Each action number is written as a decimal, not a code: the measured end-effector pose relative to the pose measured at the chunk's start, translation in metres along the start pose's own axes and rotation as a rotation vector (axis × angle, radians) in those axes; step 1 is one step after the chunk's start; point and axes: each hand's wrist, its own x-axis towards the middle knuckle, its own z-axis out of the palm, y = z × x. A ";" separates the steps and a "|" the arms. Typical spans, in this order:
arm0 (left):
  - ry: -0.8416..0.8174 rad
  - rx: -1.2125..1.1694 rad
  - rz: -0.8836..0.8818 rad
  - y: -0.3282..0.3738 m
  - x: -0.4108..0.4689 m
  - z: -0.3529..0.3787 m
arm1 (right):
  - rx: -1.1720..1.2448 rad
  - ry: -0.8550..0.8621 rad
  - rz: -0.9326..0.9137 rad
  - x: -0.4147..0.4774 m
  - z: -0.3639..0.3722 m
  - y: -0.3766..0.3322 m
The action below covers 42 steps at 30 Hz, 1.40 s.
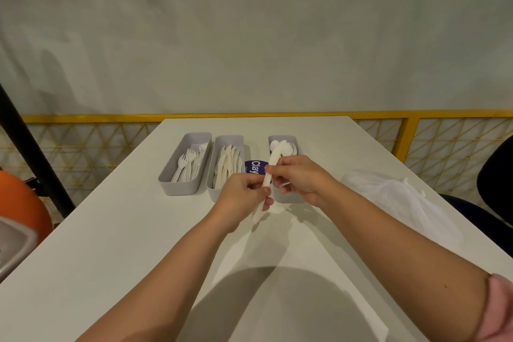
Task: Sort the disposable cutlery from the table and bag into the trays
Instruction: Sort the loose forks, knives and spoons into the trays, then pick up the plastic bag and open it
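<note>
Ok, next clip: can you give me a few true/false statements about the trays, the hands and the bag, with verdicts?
1. The left grey plastic tray holds white forks. True.
2. The left hand and right hand both pinch one long white cutlery piece. True.
3. The thin white plastic bag lies left of the trays. False: it lies on the table to their right.
4. The middle grey tray is empty. False: it holds white knives.
5. A round purple label reading "Clay" sits between the middle and right trays. True.
</note>
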 end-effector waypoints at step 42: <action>0.330 0.440 -0.178 -0.016 0.142 -0.032 | -1.148 -0.181 -0.319 0.060 0.027 0.013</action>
